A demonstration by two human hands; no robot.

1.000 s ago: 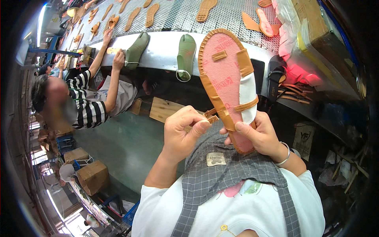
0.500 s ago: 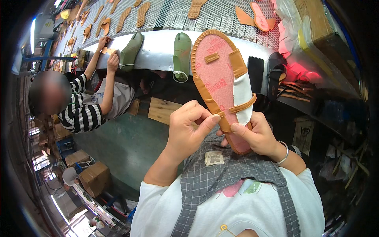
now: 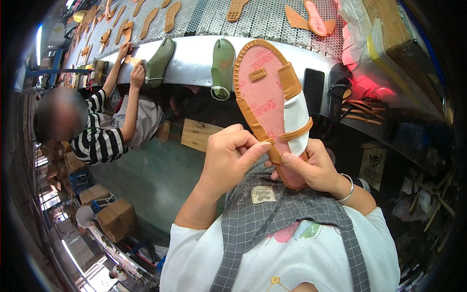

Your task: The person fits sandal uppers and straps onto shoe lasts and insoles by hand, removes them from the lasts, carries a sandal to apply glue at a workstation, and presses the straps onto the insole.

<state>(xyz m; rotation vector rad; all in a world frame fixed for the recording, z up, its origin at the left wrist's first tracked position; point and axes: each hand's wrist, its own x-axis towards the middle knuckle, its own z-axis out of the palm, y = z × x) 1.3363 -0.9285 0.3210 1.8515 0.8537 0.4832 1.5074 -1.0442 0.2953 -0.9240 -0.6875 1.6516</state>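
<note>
I hold a sandal (image 3: 266, 97) mounted on a white last, sole side up, its pink insole board edged with tan leather. My right hand (image 3: 311, 165) grips the heel end from below. My left hand (image 3: 233, 155) pinches the tan strap and folded edge at the sandal's left side, thumb and forefinger pressed together on it. A small tan tab lies glued near the toe. The sandal is raised over my lap, above my grey checked apron (image 3: 282, 214).
A mesh conveyor (image 3: 204, 19) with several tan soles runs along the top. Two green lasts (image 3: 223, 63) hang from its metal edge. A person in a striped shirt (image 3: 97, 136) works at the left. Black sandals (image 3: 338, 87), a wooden block (image 3: 197, 134) and cardboard boxes (image 3: 114, 219) lie around.
The sandal has shifted slightly left and up in view. My left thumb and finger have slid along the tan edge toward the strap. The person at the left keeps reaching to the conveyor.
</note>
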